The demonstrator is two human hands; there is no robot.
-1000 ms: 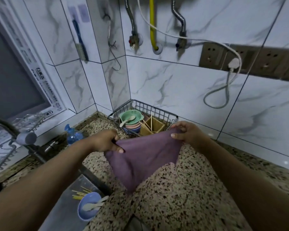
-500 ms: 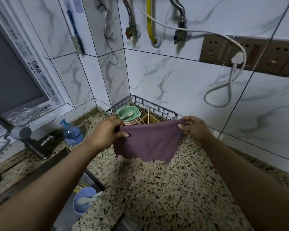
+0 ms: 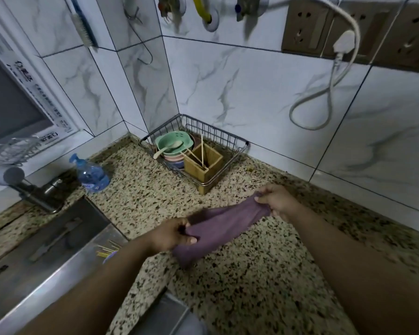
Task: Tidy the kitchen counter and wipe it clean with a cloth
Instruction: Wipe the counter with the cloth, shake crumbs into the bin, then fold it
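Note:
A purple cloth (image 3: 224, 226) is stretched and bunched between both hands, low over the speckled granite counter (image 3: 252, 286). My left hand (image 3: 172, 235) grips its near end. My right hand (image 3: 276, 201) pinches the far end, further back and to the right. The cloth sags slightly toward the counter below my left hand; I cannot tell whether it touches the stone.
A wire basket (image 3: 230, 141) in the corner holds stacked bowls (image 3: 174, 147), a spoon and a wooden chopstick box (image 3: 203, 165). A blue bottle (image 3: 91, 176) stands by the tap (image 3: 29, 187). The sink (image 3: 46, 247) lies to the left with chopsticks inside. A cord (image 3: 331, 76) hangs on the wall.
Both hands have come down and toward me with the cloth. It was spread wide in front of the basket; now it is gathered into a narrow band near the counter.

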